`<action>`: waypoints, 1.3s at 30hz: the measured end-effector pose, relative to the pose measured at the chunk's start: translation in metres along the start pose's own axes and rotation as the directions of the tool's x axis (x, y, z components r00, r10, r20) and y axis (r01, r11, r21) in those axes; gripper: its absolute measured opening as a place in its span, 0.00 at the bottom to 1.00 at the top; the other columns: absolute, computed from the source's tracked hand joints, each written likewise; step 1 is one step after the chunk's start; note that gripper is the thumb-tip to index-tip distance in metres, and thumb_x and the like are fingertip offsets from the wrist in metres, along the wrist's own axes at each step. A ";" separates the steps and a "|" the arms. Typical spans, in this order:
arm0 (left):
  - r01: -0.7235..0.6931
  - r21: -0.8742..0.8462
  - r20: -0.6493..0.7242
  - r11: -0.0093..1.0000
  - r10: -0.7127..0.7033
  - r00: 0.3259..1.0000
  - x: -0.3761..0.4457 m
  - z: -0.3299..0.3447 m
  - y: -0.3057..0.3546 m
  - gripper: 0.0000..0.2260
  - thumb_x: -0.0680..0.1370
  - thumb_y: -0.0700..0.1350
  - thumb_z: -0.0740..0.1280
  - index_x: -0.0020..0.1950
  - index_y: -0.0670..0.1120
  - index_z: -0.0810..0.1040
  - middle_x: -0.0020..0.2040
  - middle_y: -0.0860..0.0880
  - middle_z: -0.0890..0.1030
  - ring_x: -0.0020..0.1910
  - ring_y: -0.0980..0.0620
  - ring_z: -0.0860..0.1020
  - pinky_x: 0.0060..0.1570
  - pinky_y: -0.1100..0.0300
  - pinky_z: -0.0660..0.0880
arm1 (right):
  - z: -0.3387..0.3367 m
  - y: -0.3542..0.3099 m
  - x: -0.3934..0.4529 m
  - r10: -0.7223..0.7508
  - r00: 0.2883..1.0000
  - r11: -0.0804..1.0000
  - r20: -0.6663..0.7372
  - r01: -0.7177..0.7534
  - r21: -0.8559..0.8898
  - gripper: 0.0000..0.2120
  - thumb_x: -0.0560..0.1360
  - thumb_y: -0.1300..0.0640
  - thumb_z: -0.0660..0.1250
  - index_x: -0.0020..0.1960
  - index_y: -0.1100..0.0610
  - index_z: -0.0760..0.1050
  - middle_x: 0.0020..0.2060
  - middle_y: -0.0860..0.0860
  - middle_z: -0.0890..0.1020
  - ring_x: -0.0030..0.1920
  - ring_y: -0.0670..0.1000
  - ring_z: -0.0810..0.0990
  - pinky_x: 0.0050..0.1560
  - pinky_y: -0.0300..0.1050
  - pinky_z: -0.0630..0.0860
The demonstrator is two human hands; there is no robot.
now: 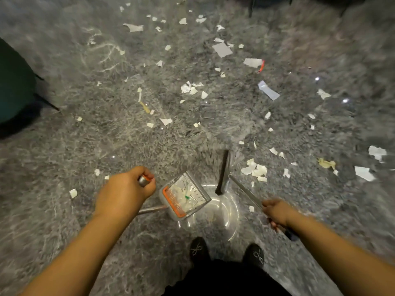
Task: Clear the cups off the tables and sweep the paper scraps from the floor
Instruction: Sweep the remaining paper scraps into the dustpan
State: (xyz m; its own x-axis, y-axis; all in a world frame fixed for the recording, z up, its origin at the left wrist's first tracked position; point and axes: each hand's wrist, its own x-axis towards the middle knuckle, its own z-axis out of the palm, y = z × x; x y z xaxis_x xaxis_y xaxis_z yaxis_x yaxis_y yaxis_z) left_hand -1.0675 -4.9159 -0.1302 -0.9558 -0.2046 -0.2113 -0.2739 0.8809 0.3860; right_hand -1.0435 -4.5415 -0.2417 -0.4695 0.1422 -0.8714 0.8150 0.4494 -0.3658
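Scraps (256,170) of torn paper lie scattered over the grey floor (106,129), thickest toward its far and right parts, with one cluster just beside the broom head (223,174). The left hand (126,193) grips the dustpan handle (144,180); the dustpan (183,196) hangs tilted, already holding paper. The right hand (275,211) is curled round the broom handle (245,192). Tilting the pan further would likely spill its load near the shoes (198,249). A fast stroke could scatter light scraps wider instead of gathering them. No cups are in view.
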 end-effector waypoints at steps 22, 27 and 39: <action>-0.277 0.062 0.199 0.959 0.260 0.945 0.021 0.096 0.197 0.04 0.73 0.54 0.71 0.42 0.57 0.79 0.38 0.53 0.82 0.39 0.48 0.80 0.36 0.57 0.75 | -0.174 0.095 -0.032 -0.005 0.942 0.971 -0.337 0.085 0.223 0.19 0.77 0.60 0.66 0.67 0.51 0.73 0.35 0.57 0.81 0.26 0.52 0.76 0.25 0.41 0.71; -0.276 0.056 0.218 0.960 0.258 0.941 0.024 0.103 0.214 0.06 0.73 0.56 0.72 0.40 0.59 0.76 0.34 0.57 0.80 0.33 0.56 0.77 0.31 0.59 0.74 | -0.211 0.114 -0.007 0.024 0.933 0.995 -0.359 0.011 0.094 0.26 0.75 0.59 0.69 0.72 0.51 0.68 0.41 0.54 0.81 0.33 0.54 0.81 0.28 0.43 0.76; -0.207 0.092 0.142 0.974 0.193 0.971 0.023 0.117 0.227 0.06 0.71 0.54 0.74 0.38 0.58 0.77 0.33 0.58 0.79 0.33 0.54 0.77 0.31 0.59 0.72 | -0.222 0.145 0.077 0.196 0.976 0.933 -0.097 -0.156 0.324 0.22 0.80 0.65 0.59 0.73 0.57 0.63 0.34 0.59 0.77 0.22 0.50 0.74 0.21 0.37 0.69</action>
State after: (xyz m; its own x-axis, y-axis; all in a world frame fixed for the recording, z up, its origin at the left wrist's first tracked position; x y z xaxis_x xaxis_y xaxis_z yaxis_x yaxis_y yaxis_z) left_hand -1.1392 -4.6703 -0.1526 -0.9656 0.0314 -0.2581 -0.0596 0.9396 0.3371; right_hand -1.0366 -4.2693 -0.2892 -0.3311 0.3127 -0.8903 0.9436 0.1117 -0.3117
